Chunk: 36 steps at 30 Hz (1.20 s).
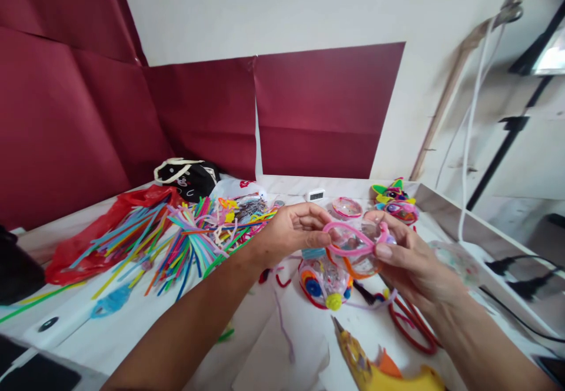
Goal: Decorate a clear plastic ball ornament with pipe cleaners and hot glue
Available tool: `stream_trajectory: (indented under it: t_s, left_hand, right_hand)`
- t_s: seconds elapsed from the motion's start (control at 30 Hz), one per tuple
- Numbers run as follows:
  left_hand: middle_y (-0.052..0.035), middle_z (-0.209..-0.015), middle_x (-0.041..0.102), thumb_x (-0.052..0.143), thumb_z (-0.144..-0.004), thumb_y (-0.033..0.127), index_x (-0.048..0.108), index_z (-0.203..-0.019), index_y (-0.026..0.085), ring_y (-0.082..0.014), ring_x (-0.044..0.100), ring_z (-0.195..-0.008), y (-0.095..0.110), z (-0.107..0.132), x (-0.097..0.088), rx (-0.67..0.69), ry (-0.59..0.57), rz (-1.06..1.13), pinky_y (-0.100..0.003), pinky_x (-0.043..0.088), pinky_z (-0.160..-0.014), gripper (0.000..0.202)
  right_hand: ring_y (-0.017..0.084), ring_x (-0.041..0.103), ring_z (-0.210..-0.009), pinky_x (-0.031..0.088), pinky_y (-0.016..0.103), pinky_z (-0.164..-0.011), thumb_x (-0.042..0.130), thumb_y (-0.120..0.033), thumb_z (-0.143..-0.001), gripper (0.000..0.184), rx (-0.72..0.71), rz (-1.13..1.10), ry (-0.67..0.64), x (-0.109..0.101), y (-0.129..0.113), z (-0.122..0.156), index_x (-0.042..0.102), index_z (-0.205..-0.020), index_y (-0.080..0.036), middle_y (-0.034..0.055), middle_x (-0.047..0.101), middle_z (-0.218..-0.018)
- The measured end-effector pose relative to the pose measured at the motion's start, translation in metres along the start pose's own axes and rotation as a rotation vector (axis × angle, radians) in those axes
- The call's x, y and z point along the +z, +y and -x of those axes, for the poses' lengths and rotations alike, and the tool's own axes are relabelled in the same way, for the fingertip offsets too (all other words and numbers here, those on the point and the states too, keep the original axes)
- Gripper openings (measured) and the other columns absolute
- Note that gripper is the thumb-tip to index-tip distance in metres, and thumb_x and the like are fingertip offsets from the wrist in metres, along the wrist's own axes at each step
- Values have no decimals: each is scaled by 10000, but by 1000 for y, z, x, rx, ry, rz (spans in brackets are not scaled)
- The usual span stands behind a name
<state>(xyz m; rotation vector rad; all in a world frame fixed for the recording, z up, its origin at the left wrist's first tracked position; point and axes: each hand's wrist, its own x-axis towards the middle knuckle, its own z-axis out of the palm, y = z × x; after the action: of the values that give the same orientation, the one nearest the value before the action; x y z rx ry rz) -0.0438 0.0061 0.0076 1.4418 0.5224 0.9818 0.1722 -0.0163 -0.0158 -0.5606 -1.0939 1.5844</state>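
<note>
In front of me, my left hand [304, 226] pinches one side of a pink pipe cleaner [348, 249] bent into crossing loops. My right hand [404, 252] grips its other end, together with a clear plastic piece that carries an orange band [357, 270]. The fingers of this hand partly hide the clear piece. Just below sits a clear ornament [324, 282] with blue and orange round pieces and a yellow button-like piece. A yellow glue gun [375, 364] lies at the near edge, its nozzle toward the ornament. Red loops [415, 326] lie under my right wrist.
Many coloured pipe cleaners [194, 244] spread across the left, some on a red plastic bag [75, 249]. A black pouch [194, 179] stands behind them. A small white digital display [315, 195], a clear round dish [347, 207] and a colourful decorated figure [395, 199] are farther back. Cables lie at right.
</note>
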Motion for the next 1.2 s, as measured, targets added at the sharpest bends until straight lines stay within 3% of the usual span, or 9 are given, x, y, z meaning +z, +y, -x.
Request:
stream_trajectory:
  t_s: [0.23,0.37,0.53,0.93,1.1,1.2]
  left_hand:
    - [-24,-751,677,822,-668,316,645,-908,135,-114,627,-590,-5,-6,-1,-8,-35,27,-199,513,-471,349]
    - [-22,-725,671,829,-657,333,626,-903,128,-129,646,-573,-7,-7,1,-22,-8,56,-236,558,-510,380]
    - [-19,-706,673,837,-638,360,617,-861,123,-114,636,-521,-9,-10,5,-34,49,73,-211,548,-488,392]
    - [-13,-698,658,831,-658,301,616,-891,124,-109,625,-560,-23,-14,2,-39,102,194,-199,550,-479,363]
    - [-9,-711,660,838,-644,314,607,-918,140,-111,620,-545,-27,-16,-2,-36,105,190,-199,540,-456,398]
    - [5,-709,661,827,-659,317,609,-919,158,-113,620,-548,-28,-18,-3,11,98,168,-199,535,-440,375]
  right_hand:
    - [111,515,-596,448,249,-564,860,-253,-564,458,-2,47,13,0,-1,0,613,-949,-257,-23,566,-782]
    - [116,508,-596,427,244,-558,867,-254,-546,458,3,61,34,3,-1,-1,608,-924,-251,-33,542,-732]
    - [111,486,-595,415,245,-578,867,-243,-542,433,-20,47,56,4,-1,-4,611,-891,-240,-42,527,-703]
    - [154,633,-717,502,289,-721,857,-231,-568,437,8,21,106,4,2,-9,608,-928,-236,-7,673,-821]
    - [113,577,-600,479,252,-624,875,-240,-553,463,-33,76,111,7,3,-10,593,-920,-236,-44,630,-723]
    - [111,577,-634,462,233,-613,889,-213,-517,504,-57,95,131,9,2,-9,593,-924,-235,-52,612,-741]
